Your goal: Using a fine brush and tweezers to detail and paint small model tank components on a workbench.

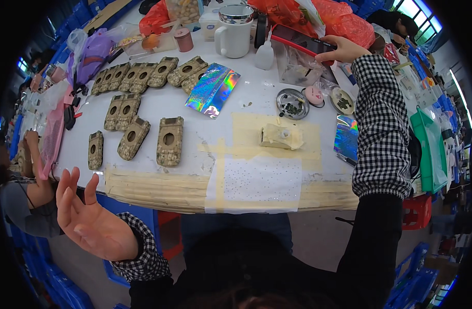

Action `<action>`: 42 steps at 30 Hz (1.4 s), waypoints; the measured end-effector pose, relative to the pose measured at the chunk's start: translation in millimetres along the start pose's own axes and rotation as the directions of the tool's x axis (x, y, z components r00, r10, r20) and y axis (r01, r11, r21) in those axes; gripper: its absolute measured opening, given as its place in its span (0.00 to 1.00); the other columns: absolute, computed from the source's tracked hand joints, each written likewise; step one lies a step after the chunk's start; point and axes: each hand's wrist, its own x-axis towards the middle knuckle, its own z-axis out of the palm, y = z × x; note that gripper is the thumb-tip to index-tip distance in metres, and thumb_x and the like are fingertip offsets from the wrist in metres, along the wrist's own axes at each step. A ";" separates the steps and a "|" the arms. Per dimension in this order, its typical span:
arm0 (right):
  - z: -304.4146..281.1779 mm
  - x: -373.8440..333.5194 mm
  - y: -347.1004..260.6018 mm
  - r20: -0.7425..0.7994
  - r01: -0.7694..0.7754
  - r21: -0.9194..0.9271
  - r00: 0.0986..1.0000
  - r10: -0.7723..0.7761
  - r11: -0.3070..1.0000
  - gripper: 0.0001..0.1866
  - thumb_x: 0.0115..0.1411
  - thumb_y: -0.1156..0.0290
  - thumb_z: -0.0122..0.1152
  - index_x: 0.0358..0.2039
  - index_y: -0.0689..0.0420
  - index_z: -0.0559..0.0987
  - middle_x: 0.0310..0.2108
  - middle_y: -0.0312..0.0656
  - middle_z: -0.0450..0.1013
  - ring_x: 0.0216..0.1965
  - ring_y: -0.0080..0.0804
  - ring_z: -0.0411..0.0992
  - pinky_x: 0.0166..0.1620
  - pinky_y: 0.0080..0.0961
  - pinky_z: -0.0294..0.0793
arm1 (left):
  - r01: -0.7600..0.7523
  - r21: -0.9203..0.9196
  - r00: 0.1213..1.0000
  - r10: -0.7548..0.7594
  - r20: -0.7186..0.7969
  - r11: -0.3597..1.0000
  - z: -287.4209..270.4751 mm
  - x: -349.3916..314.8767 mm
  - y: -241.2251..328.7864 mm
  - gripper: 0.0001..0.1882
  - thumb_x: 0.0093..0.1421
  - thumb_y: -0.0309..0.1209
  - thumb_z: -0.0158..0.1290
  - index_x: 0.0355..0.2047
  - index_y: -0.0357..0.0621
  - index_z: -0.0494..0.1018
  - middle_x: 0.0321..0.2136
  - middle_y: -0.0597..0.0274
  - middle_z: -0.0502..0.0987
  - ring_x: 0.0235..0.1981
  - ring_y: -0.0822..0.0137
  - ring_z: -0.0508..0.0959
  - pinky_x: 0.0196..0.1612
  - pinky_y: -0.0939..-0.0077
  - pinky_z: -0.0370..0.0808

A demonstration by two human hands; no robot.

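Observation:
At the far right of the table my right hand (345, 50) grips the end of a phone (299, 40) in a red case. Off the front left table edge, my left hand (94, 224) is raised with its fingers spread and nothing in it. Several camouflage-painted model tank hulls (170, 141), each with a round hole in the top, lie across the left half of the table. A tape-covered block (281, 136) sits right of the middle. In front of it, a white sheet (256, 177) dotted with tiny specks reaches the front edge.
A white mug (232, 38) and a white squeeze bottle (265, 54) stand at the back. Round dishes (292, 104) of small dark parts lie to the right, near a pink round case (314, 96). A shiny holographic packet (214, 90) touches some hulls. Another person's arm (36, 154) is at far left.

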 end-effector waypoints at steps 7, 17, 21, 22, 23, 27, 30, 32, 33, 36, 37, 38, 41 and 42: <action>2.2 15.5 -13.3 -0.138 0.048 0.009 0.989 -0.047 0.999 0.48 0.49 0.42 0.68 0.60 0.66 0.66 0.51 0.54 0.71 0.52 0.40 0.70 0.56 0.31 0.66 | 0.000 -0.005 1.000 0.000 0.002 1.000 -0.1 -1.2 -4.3 0.26 0.68 0.44 0.35 0.54 0.31 0.61 0.56 0.31 0.62 0.57 0.43 0.67 0.51 0.58 0.75; -14.7 -17.6 26.5 -0.047 -0.189 0.252 0.977 0.207 0.949 0.22 0.51 0.53 0.72 0.28 0.55 0.71 0.19 0.31 0.62 0.18 0.18 0.57 0.21 0.19 0.55 | 0.051 -0.012 0.998 -0.050 0.033 0.999 -3.8 -2.1 -16.4 0.25 0.69 0.42 0.35 0.53 0.30 0.62 0.56 0.33 0.62 0.57 0.44 0.68 0.51 0.58 0.75; -8.8 -21.2 27.4 -0.029 -0.178 0.332 0.980 0.199 0.926 0.24 0.48 0.51 0.73 0.29 0.54 0.70 0.19 0.30 0.61 0.19 0.18 0.57 0.22 0.18 0.54 | 0.016 -0.028 1.000 -0.015 0.025 0.999 2.4 -3.3 -14.0 0.24 0.69 0.41 0.35 0.53 0.30 0.61 0.55 0.32 0.62 0.57 0.44 0.68 0.51 0.59 0.75; -6.2 -20.0 27.2 -0.029 -0.181 0.267 0.980 0.195 0.947 0.23 0.49 0.50 0.72 0.27 0.49 0.67 0.20 0.27 0.59 0.20 0.16 0.57 0.22 0.14 0.55 | 0.005 -0.030 1.000 -0.005 0.025 1.000 2.6 -3.4 -13.6 0.24 0.69 0.41 0.35 0.53 0.30 0.61 0.55 0.32 0.62 0.56 0.44 0.68 0.51 0.59 0.75; -5.9 -19.1 27.4 -0.029 -0.172 0.270 0.982 0.186 0.948 0.23 0.49 0.49 0.72 0.27 0.49 0.67 0.20 0.27 0.59 0.20 0.16 0.57 0.22 0.14 0.55 | 0.007 -0.020 1.000 -0.006 0.025 1.000 2.0 -3.3 -13.5 0.24 0.69 0.41 0.35 0.53 0.30 0.61 0.55 0.32 0.62 0.56 0.44 0.68 0.51 0.59 0.75; -6.3 -19.0 26.7 -0.001 -0.178 0.274 0.983 0.185 0.945 0.23 0.49 0.49 0.71 0.27 0.49 0.67 0.20 0.27 0.59 0.20 0.15 0.57 0.22 0.15 0.55 | 0.015 0.014 1.000 -0.016 0.024 1.000 -3.4 -2.4 -15.8 0.24 0.69 0.40 0.35 0.53 0.30 0.61 0.55 0.32 0.62 0.56 0.43 0.68 0.51 0.59 0.75; -8.5 -19.5 25.3 -0.010 -0.185 0.276 0.981 0.195 0.943 0.26 0.49 0.46 0.70 0.33 0.53 0.71 0.24 0.32 0.64 0.25 0.20 0.62 0.26 0.19 0.60 | 0.027 0.024 0.999 -0.027 0.019 0.999 -6.0 -2.6 -17.4 0.23 0.69 0.40 0.35 0.53 0.30 0.62 0.55 0.32 0.63 0.56 0.44 0.68 0.51 0.60 0.75; -9.4 -15.7 32.2 -0.052 -0.183 0.280 0.977 0.205 0.943 0.32 0.50 0.41 0.67 0.41 0.58 0.75 0.28 0.35 0.69 0.29 0.24 0.66 0.29 0.23 0.65 | 0.030 0.021 0.999 -0.031 0.018 0.999 -5.7 -2.4 -17.9 0.23 0.69 0.39 0.34 0.53 0.30 0.62 0.55 0.32 0.63 0.57 0.44 0.68 0.51 0.60 0.75; -10.5 -14.6 31.5 -0.059 -0.185 0.296 0.976 0.211 0.937 0.32 0.50 0.41 0.67 0.41 0.58 0.76 0.28 0.35 0.69 0.29 0.24 0.66 0.29 0.22 0.65 | 0.028 0.020 0.999 -0.029 0.018 0.999 -4.9 -2.1 -17.8 0.23 0.69 0.39 0.34 0.53 0.30 0.62 0.55 0.32 0.63 0.57 0.44 0.68 0.51 0.60 0.75; -15.8 -11.7 28.1 -0.079 -0.166 0.278 0.978 0.194 0.946 0.30 0.55 0.43 0.63 0.41 0.61 0.77 0.26 0.35 0.71 0.26 0.22 0.67 0.29 0.17 0.64 | 0.027 0.008 1.000 -0.027 0.014 1.000 -4.5 -1.5 -18.6 0.23 0.69 0.39 0.34 0.52 0.30 0.62 0.55 0.32 0.63 0.57 0.44 0.68 0.51 0.60 0.75; -17.4 -10.2 28.1 -0.101 -0.130 0.297 0.981 0.166 0.946 0.28 0.57 0.45 0.62 0.40 0.61 0.77 0.26 0.35 0.72 0.25 0.22 0.67 0.29 0.17 0.65 | 0.029 0.001 1.000 -0.029 0.011 1.000 -4.2 -1.7 -19.3 0.23 0.69 0.39 0.34 0.52 0.30 0.62 0.55 0.32 0.63 0.57 0.44 0.68 0.51 0.60 0.75; -17.5 -8.0 28.9 -0.123 -0.094 0.315 0.983 0.139 0.944 0.26 0.59 0.47 0.60 0.40 0.61 0.77 0.26 0.35 0.72 0.25 0.21 0.67 0.29 0.17 0.66 | 0.030 -0.003 1.000 -0.030 0.009 1.000 -3.7 -1.6 -20.1 0.23 0.69 0.39 0.34 0.52 0.30 0.62 0.55 0.32 0.63 0.57 0.45 0.68 0.51 0.60 0.75; -6.9 6.2 36.1 -0.164 0.073 0.384 0.986 -0.009 0.921 0.22 0.63 0.53 0.58 0.40 0.63 0.77 0.27 0.38 0.74 0.26 0.22 0.70 0.30 0.18 0.69 | 0.032 0.003 0.999 -0.032 0.016 0.999 -0.7 -1.2 -19.0 0.23 0.68 0.38 0.34 0.53 0.30 0.62 0.55 0.32 0.63 0.57 0.45 0.68 0.51 0.60 0.75; -12.0 5.7 34.8 -0.181 0.132 0.390 0.981 -0.064 0.911 0.21 0.64 0.55 0.57 0.40 0.64 0.77 0.28 0.39 0.75 0.27 0.23 0.71 0.31 0.19 0.70 | 0.039 -0.010 0.999 -0.039 0.009 0.999 -1.2 -1.5 -20.7 0.23 0.68 0.38 0.34 0.53 0.30 0.62 0.55 0.32 0.63 0.57 0.45 0.68 0.51 0.60 0.75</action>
